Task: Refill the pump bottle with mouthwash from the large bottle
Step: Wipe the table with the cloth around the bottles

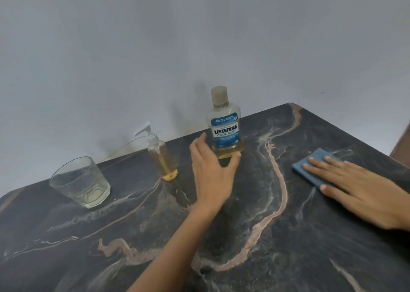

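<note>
Large bottle [225,125] frame centre, capped, amber liquid low; pump bottle [163,158] approx half full; left hand [210,171] grip wide, just beside large bottle base.

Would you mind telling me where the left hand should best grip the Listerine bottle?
Probably around the labelled body of the Listerine bottle, from its left side: it stands upright, capped, and the open left hand is already beside its base, thumb and fingers spread.

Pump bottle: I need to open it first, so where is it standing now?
In the head view the pump bottle stands left of centre near the table's far edge, between the glass and the mouthwash bottle, just left of the left hand.
</note>
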A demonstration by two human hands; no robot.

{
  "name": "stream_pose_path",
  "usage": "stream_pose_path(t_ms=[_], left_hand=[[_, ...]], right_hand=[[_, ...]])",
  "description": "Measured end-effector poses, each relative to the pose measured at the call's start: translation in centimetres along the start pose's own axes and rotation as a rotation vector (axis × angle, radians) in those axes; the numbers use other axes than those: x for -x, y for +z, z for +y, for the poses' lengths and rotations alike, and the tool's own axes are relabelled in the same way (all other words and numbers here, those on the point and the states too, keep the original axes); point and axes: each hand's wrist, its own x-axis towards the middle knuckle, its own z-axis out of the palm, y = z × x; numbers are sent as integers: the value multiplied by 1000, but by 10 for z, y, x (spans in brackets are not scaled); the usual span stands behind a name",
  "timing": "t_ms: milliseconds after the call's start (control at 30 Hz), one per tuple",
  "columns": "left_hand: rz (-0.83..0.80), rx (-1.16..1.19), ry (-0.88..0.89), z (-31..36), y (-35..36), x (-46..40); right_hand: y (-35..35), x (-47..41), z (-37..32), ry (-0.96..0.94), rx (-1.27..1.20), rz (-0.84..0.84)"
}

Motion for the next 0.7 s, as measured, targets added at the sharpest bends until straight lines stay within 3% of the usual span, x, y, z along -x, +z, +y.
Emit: stream_pose_path(t_ms=[100,200,400,500,600,700], left_hand=[[-145,155,-83,-1,15,-43],[-185,313,-121,-6,17,-69],[-17,380,29,6,-19,-93],[-52,301,109,17,-41,-98],[-94,290,108,15,-48,-92],[-131,301,84,4,-38,-82]], right_hand=[[-5,-50,15,75,45,44],[-4,-118,6,226,92,44],[12,-211,-84,80,72,59],[21,-197,-124,-134,76,24],[26,-124,-133,-389,62,31],[17,-55,-100,-397,-33,-12]])
